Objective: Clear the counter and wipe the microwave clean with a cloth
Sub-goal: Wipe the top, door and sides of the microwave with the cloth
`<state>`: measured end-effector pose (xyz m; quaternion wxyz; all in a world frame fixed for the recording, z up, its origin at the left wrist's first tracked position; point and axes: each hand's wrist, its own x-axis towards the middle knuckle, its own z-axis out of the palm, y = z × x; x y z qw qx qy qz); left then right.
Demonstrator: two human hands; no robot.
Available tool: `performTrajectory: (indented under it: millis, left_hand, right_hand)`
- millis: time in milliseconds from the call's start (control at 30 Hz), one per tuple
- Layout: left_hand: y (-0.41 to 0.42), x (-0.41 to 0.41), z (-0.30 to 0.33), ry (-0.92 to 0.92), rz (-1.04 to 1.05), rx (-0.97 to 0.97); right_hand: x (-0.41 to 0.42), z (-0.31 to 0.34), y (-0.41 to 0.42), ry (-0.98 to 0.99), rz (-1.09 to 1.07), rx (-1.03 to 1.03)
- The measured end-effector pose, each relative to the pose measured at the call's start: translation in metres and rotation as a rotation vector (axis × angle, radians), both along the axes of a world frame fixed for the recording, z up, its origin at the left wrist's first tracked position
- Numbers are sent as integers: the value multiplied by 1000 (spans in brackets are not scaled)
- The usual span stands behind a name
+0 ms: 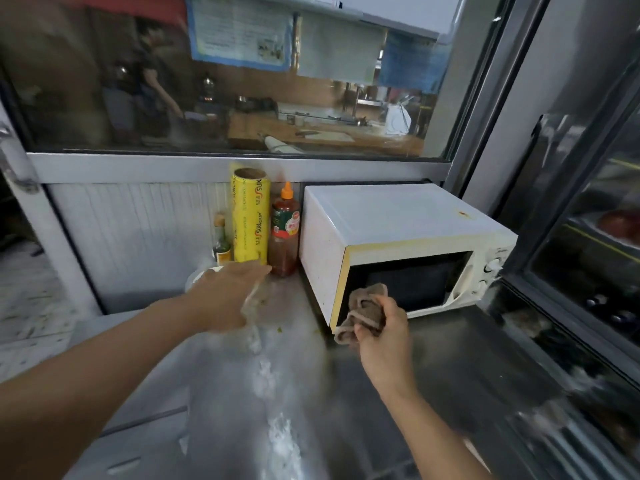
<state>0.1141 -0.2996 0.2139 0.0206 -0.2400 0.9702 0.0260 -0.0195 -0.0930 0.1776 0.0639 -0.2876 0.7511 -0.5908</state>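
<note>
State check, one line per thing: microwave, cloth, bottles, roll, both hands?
microwave: door closed, yellowed trim, small stain on top
cloth: bunched, held against the microwave door's lower left
yellow wrap roll: upright at the back wall
red sauce bottle: upright, orange cap on
small dark bottle: upright, capped
counter: smeared with white residue
left hand: fingers extended, reaching toward the bottles
right hand: grips the cloth

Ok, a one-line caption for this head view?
Right hand holds cloth at microwave door; left hand reaches toward sauce bottle and yellow roll.
</note>
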Motion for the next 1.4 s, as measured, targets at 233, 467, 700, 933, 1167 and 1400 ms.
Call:
performTrajectory:
  millis: [233, 467, 700, 933, 1167, 1400]
  left_hand:
    - [5, 67, 4, -86, 92, -18]
    - [-30, 96, 2, -37, 53, 58]
    - [-120, 113, -8, 10, -140, 106]
    - [-200, 115, -11, -11, -357, 141]
    - [-204, 76, -21, 24, -551, 123]
    - [-201, 17, -34, -18, -650, 94]
  right_hand:
    - [21, 8, -3, 9, 50, 14]
    - [38, 7, -32, -35, 10, -4]
    - [81, -2, -106, -78, -164, 14]
    - [148, -6, -155, -181, -367, 25]
    - [175, -16, -141, -190, -522, 141]
    - [156, -44, -128, -262, -673, 119]
